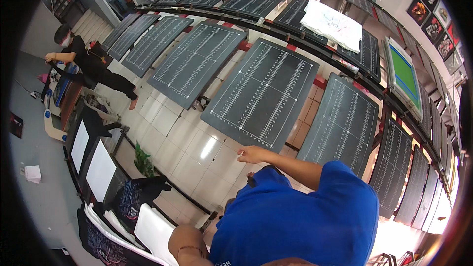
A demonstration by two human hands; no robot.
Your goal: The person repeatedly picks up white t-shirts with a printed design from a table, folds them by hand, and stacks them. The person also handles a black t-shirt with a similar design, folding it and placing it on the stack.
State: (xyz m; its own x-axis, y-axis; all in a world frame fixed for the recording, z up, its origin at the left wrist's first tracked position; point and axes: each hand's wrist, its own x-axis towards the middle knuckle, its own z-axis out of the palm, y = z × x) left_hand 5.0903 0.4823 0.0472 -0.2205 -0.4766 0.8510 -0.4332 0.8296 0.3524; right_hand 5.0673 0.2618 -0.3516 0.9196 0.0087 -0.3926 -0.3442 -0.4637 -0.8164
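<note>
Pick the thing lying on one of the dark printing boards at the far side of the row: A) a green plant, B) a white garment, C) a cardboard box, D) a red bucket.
B: a white garment lies spread over a dark ruled board near the top of the head view, while the other boards in sight are bare.

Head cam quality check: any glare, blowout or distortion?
Head view: strong fisheye, the dark gridded platens bow toward the rim, black vignette at the corners; lower right blown out white; soft glare on the floor tiles; centre sharp, including the right hand.
</note>
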